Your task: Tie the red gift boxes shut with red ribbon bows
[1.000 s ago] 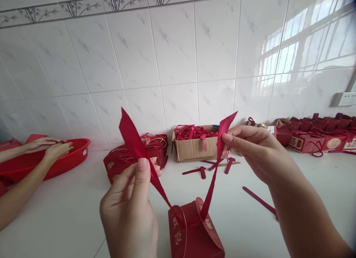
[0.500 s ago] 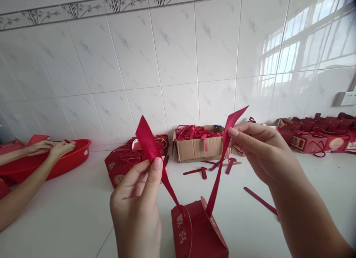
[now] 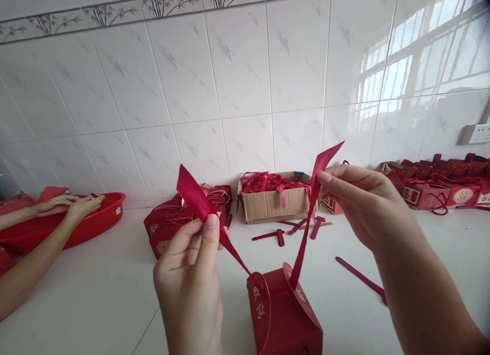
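A dark red gift box [image 3: 283,314] with gold lettering stands in front of me on the white table; its lower part is cut off by the frame. Two ends of a red ribbon [image 3: 233,253] rise from its top in a V. My left hand [image 3: 195,273] pinches one end between thumb and fingers, with the tip sticking up past the grip. The other end is pinched by my right hand [image 3: 356,202], higher and to the right. Both ends look drawn taut above the box.
Behind the box stands a cardboard carton [image 3: 273,204] of red ribbons. Dark red strips [image 3: 360,278] lie around it. Stacked red boxes [image 3: 179,217] are left of the carton, and rows of finished-looking boxes [image 3: 429,192] right. Another person's hands [image 3: 72,204] work over a red basin [image 3: 111,212].
My hands have spread slightly farther apart, still holding the ribbon ends. The gift box has shifted a little right and up in view.
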`<action>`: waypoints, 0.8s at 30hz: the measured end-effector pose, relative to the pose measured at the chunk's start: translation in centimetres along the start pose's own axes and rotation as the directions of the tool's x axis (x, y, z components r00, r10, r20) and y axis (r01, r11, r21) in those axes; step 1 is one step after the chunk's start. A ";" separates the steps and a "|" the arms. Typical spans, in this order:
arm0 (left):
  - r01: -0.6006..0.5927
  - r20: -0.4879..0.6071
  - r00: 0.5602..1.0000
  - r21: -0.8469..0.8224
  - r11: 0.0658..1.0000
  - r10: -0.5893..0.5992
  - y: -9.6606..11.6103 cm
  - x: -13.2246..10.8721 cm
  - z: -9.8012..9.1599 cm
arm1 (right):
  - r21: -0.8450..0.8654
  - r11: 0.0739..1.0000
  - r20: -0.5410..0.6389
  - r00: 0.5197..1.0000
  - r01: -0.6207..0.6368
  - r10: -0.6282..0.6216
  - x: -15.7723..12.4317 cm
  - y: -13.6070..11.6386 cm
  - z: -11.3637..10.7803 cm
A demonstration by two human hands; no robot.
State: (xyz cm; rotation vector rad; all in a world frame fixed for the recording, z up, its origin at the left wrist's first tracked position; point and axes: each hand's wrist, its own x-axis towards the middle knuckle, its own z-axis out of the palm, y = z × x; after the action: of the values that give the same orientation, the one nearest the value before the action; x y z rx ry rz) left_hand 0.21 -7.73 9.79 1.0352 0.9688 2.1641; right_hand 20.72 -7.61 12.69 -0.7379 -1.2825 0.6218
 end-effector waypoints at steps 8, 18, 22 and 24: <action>0.025 0.056 0.998 -0.029 0.999 -0.023 -0.1 -0.1 0.2 | 0.039 0.996 0.060 0.995 -0.082 0.080 0.1 0.2 0.0; 0.036 0.136 0.990 -0.014 0.999 -0.034 -0.4 -0.2 -0.1 | 0.164 0.974 0.154 0.979 -0.158 0.133 0.1 0.2 0.0; 0.037 0.144 0.989 -0.019 0.999 -0.034 -0.5 -0.2 0.0 | 0.172 0.974 0.160 0.980 -0.148 0.121 0.1 0.1 0.0; 0.038 0.153 0.988 -0.018 0.999 -0.034 -0.5 -0.2 0.1 | 0.167 0.976 0.157 0.981 -0.142 0.116 0.1 0.0 0.0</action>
State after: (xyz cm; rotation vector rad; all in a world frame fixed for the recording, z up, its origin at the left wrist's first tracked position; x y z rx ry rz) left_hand 0.51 -7.57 9.36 1.1463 0.8856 2.0284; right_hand 20.76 -7.52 12.73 -0.6406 -1.3002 0.8983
